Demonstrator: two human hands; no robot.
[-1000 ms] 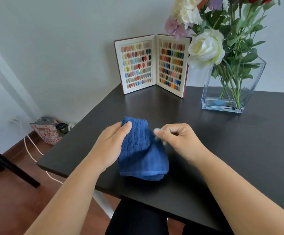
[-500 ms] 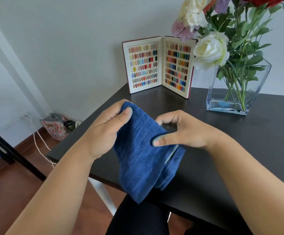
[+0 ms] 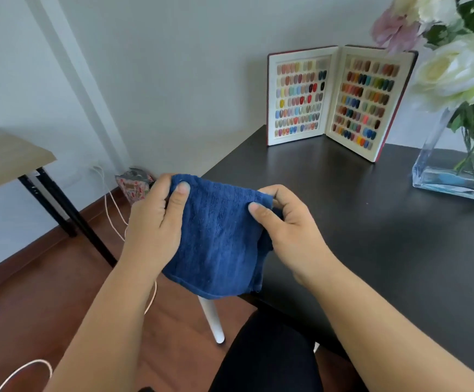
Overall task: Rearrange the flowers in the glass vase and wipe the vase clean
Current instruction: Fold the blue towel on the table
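Far left: light wooden side table [image 3: 9,159] on black legs, white cable [image 3: 111,210] trailing over the wood floor, patterned pouch [image 3: 134,186] against the wall.

Centre, held up off the dark tabletop [image 3: 371,236] at its near-left corner: blue towel [image 3: 219,241], ribbed terry, deep navy, stretched flat along its top edge and hanging in loose folds below, hem at the bottom.

Left hand [image 3: 153,224]: gripping the towel's upper left corner, thumb pressed on the front face, fingers [image 3: 163,182] curled behind the cloth. Right hand [image 3: 289,224]: pinching the upper right corner, thumb on the front, remaining fingers curled and bunching fabric behind. Both forearms bare, angled inward from below.

Right of centre, standing open on the tabletop against the wall: nail colour swatch book [image 3: 337,100], red cover, two pages of colour chips.

Far right, well apart from the towel: glass vase [image 3: 445,171], clear, tapered, a shallow layer of water at the base, green stems inside. Flowers [image 3: 453,72]: cream rose foremost, pink and white blooms above, partly cropped by the frame edge.
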